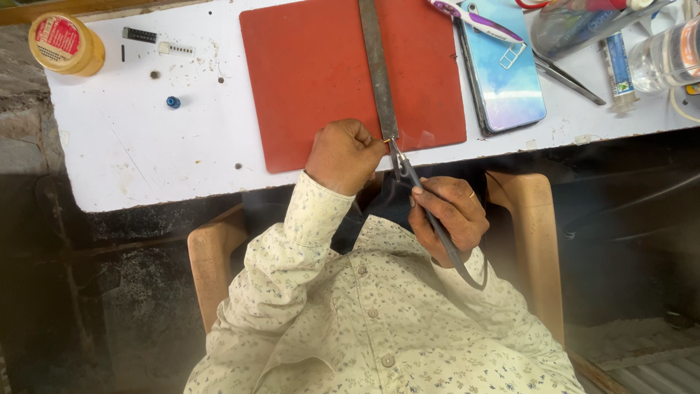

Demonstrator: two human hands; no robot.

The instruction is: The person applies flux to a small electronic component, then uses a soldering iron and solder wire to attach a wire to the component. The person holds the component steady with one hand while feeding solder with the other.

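Tweezers, slim dark metal (430, 211): pinched in your right hand (448, 219) fingers; left hand (343, 155) fisted against grey flat metal file (378, 69).

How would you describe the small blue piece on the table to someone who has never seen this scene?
Start at the white table, left of the red mat. Below the yellow jar lies the blue cap. It is the only blue thing on that side; nearby bits are dark or white.

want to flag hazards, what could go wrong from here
1. The right hand works the tool tip right beside the left hand gripping the file; a slip could jab the fingers.
2. This happens at the table edge, so a small piece could drop off.
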